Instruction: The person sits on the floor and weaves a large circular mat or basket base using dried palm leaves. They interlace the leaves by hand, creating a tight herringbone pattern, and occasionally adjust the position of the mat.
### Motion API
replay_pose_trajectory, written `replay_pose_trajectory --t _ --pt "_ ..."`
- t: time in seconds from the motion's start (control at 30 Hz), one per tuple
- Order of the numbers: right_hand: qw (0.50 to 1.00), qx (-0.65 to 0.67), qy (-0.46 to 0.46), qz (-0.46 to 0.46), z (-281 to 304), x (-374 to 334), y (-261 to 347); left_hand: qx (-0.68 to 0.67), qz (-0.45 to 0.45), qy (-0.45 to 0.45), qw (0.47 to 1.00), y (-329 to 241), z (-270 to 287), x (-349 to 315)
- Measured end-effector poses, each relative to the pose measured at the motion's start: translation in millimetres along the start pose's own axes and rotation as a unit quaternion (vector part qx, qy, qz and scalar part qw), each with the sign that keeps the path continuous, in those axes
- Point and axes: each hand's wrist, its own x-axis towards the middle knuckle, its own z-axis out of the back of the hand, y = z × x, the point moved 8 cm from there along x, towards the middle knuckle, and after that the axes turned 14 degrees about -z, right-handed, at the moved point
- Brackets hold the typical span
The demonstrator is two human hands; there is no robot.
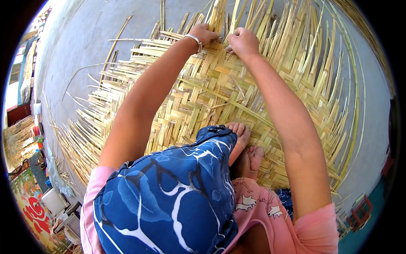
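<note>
You sit on a large woven bamboo mat (220, 93) that lies flat on the grey concrete floor (84, 38), and all places here I give from this mat. Both your arms reach forward to its far woven edge, where the loose strips (262, 25) stand out unwoven like a fan.

Your left hand (204, 34) rests on the mat at this far edge, with the fingers bent down and pressing on the strips. It has a silver bangle (193, 40) at the wrist. I cannot tell if the fingers really pinch one strip or only push on the weave, because they are hidden behind the back of the hand.

Your right hand (242, 41) is just beside the left one, a little to the right, also at the far edge. Its fingers are curled closed, and it seems to grip a thin strip end between the fingertips, but the strip itself is too small to see surely.

On the near part of the mat, your bare feet (245, 146) lie on the weave, touching each other. Your knee under the blue patterned cloth (169, 194) covers the near edge of the mat.

More loose strips (80, 139) stick out from the left side of the mat over the floor. Far from the mat on the left, beyond the floor, there are some coloured things (38, 211), but they are too bent by the lens to name.
</note>
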Motion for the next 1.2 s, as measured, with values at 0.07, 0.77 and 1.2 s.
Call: replay_pose_trajectory --t 0.07,0.77,1.2 --pt "1.0 -0.007 -0.004 -0.015 -1.9 0.7 -1.9 -0.053 -0.019 -0.015 0.998 10.4 -1.7 4.7" --pt "0.954 -0.284 -0.014 0.099 -19.5 -20.4 8.1 0.181 -0.003 -0.179 0.967 2.3 49.4 -43.5" --pt "0.886 -0.41 -0.018 0.216 -31.5 -57.3 17.8 0.23 0.007 -0.147 0.962 -1.4 47.8 -62.3"
